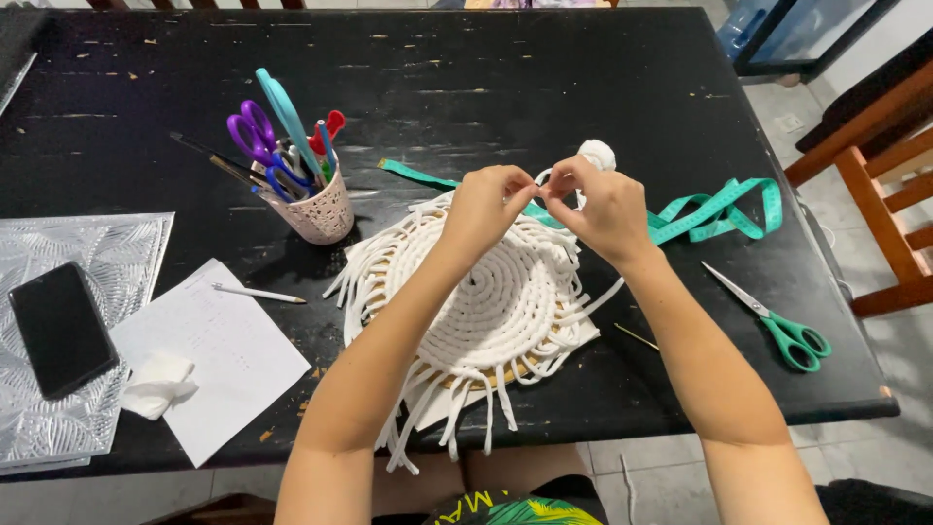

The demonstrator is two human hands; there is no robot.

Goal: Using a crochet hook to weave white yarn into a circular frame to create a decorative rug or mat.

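**Both hands pinching white cord at the far edge of a coiled mat**

The left hand (483, 206) and right hand (601, 206) are raised side by side over the table (544, 87), forearms angling up from the near edge and converging. The fingers of each hand are drawn in narrow, thumb against fingertips, pinching a thin strand of white cord (546, 178) that loops between them. The two sets of fingertips sit just beside each other, nearly touching.

Directly beneath and on the near side of the fingers lies the coiled mat (496, 292), a round spiral of white rope lying flat, with loose fringe ends hanging out all round its rim and over the table's near edge. A pale backing shows under its near side.

Just beyond the right fingertips sits a small ball of white cord (597, 154). A teal measuring tape (719, 214) runs behind the fingers and bunches up to their right. Green-handled scissors (777, 326) lie well right of the hands. A perforated cup of scissors and brushes (316, 209) stands to the left of the left fingers.
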